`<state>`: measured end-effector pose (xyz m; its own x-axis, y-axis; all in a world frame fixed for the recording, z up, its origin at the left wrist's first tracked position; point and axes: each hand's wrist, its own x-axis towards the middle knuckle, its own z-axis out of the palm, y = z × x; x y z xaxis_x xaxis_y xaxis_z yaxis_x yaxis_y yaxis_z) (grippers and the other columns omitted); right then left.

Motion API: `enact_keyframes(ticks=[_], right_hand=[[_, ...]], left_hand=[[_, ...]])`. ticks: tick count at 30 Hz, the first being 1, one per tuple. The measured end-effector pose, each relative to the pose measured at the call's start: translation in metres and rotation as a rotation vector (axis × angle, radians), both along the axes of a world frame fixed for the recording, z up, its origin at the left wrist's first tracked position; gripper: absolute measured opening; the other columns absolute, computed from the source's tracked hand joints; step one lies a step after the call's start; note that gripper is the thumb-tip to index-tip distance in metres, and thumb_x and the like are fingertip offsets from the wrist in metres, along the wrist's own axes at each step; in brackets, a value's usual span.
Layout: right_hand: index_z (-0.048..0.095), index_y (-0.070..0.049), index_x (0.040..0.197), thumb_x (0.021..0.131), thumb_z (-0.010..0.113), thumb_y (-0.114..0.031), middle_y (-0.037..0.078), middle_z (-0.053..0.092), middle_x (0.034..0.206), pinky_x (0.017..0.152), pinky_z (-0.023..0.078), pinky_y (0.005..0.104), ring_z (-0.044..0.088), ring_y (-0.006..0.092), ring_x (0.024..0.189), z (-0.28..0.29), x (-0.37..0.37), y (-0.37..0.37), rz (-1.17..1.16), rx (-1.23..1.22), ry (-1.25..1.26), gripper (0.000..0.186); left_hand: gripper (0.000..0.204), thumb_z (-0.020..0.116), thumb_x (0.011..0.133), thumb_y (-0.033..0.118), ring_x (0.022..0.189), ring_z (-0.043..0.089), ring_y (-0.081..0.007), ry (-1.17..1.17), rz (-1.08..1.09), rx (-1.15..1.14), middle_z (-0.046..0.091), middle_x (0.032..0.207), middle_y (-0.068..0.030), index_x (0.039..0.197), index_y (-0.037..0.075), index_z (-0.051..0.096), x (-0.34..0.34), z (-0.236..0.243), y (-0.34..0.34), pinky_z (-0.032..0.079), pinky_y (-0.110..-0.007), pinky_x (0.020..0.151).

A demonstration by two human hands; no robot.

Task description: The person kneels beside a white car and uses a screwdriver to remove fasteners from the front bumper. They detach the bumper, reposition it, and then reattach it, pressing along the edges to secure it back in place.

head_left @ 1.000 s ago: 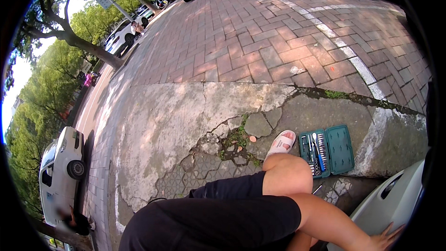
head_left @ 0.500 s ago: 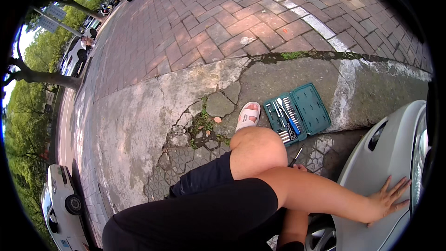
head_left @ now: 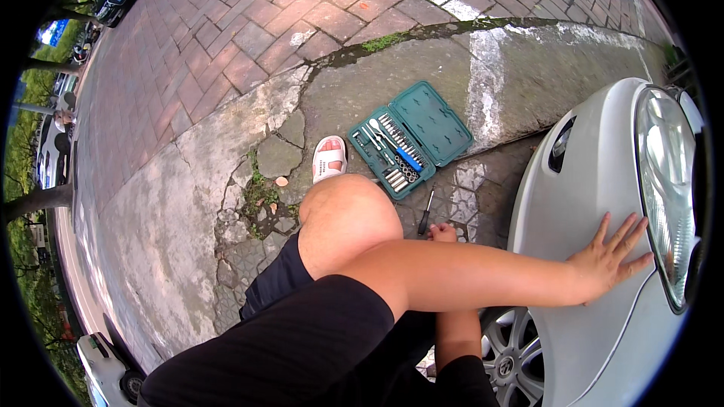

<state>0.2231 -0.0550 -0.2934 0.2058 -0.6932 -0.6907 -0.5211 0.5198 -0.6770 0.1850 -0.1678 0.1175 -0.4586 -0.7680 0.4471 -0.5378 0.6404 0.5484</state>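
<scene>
My left hand [head_left: 603, 262] lies flat on the silver car's front corner panel [head_left: 581, 203], fingers spread, beside the headlight [head_left: 667, 181]. The left arm crosses over the right one. Low by the paving, my right hand [head_left: 442, 233] shows partly beyond the left forearm, its fingers curled; what they hold, if anything, is hidden. A slim screwdriver with a dark handle [head_left: 424, 221] lies on the ground just beside those fingers, apart from them. Farther off, a green tool case [head_left: 434, 119] lies open with sockets, bits and a blue-handled ratchet [head_left: 409, 158] in it.
My bare knee [head_left: 351, 215] and sandalled foot [head_left: 329, 157] are left of the case. The car's front wheel [head_left: 509, 365] is below my left forearm. Cracked concrete [head_left: 188, 203] and brick paving [head_left: 226, 38] spread beyond. Other cars stand at the left edge.
The view has swung to the right, so the case, knee and car appear farther left and more of the headlight and wheel shows. My left hand stays pressed on the car.
</scene>
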Motion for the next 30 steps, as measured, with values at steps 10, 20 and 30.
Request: enact_keyframes(ticks=[10,20,30], right_hand=[[0.065,0.002,0.086,0.093,0.065,-0.017,0.008,0.065,0.068,0.052,0.05,0.0292,0.061,0.0137,0.056,0.006,0.016,-0.016,-0.075,0.058,-0.033,0.02],[0.063,-0.002,0.1,0.097,0.058,-0.018,0.006,0.061,0.062,0.043,0.042,0.0263,0.051,0.0108,0.046,0.132,0.06,0.004,-0.573,-0.022,-0.233,0.017],[0.055,0.001,0.095,0.091,0.058,-0.01,0.013,0.064,0.069,0.041,0.048,0.0326,0.058,0.0201,0.049,0.302,-0.122,0.077,-0.252,0.364,0.31,0.013]], left_hand=[[0.071,0.047,0.094,0.014,0.146,0.004,-0.0579,-0.021,0.161,-0.192,0.003,0.157,-0.0386,0.159,0.013,0.017,-0.015,-0.014,-0.005,0.016,-0.077,0.108],[0.066,0.043,0.098,0.027,0.145,0.01,-0.0574,0.024,0.22,-0.268,0.009,0.158,-0.0355,0.158,0.015,0.019,-0.002,-0.014,-0.021,0.012,-0.081,0.107],[0.106,0.087,0.067,0.034,0.145,0.031,-0.0392,-0.099,0.199,0.903,0.03,0.156,-0.0261,0.153,0.008,0.031,0.382,0.029,0.013,0.025,-0.06,0.115]])
